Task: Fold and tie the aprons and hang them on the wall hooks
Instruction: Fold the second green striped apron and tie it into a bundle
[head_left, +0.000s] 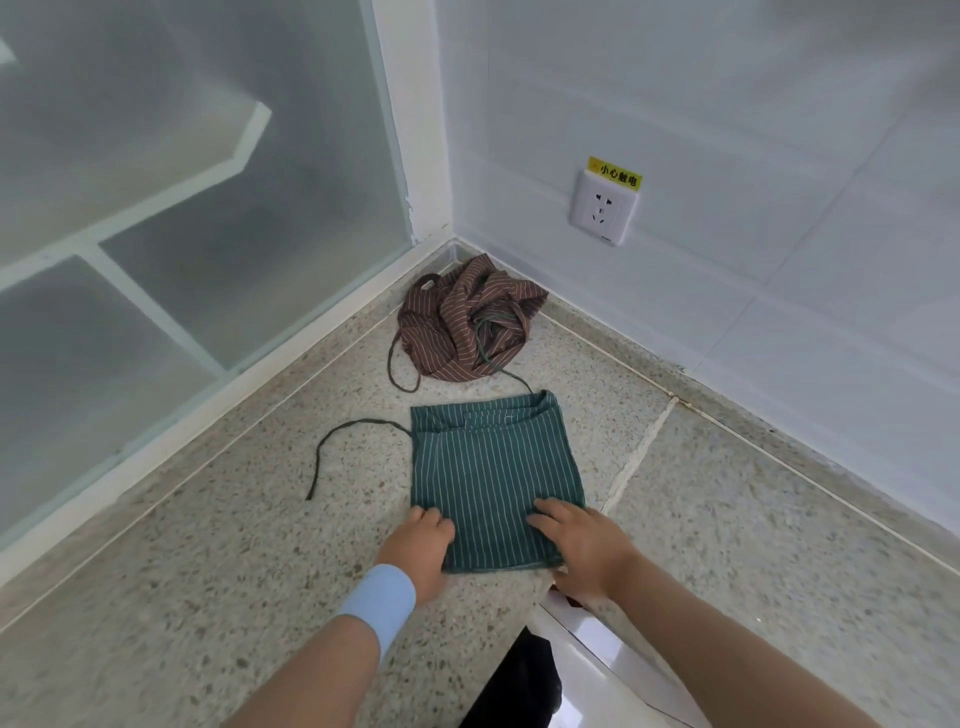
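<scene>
Speckled floor (208, 597) here: folded green apron (493, 467) looks soft and floppy, left hand (421, 545) gripping its near-left corner, right hand (576, 543) pressing flat. I'd grab corners.

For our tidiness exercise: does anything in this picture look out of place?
Yes. The brown apron lies crumpled in the floor corner, unfolded, and one tie of the folded green apron runs up into that heap.
</scene>
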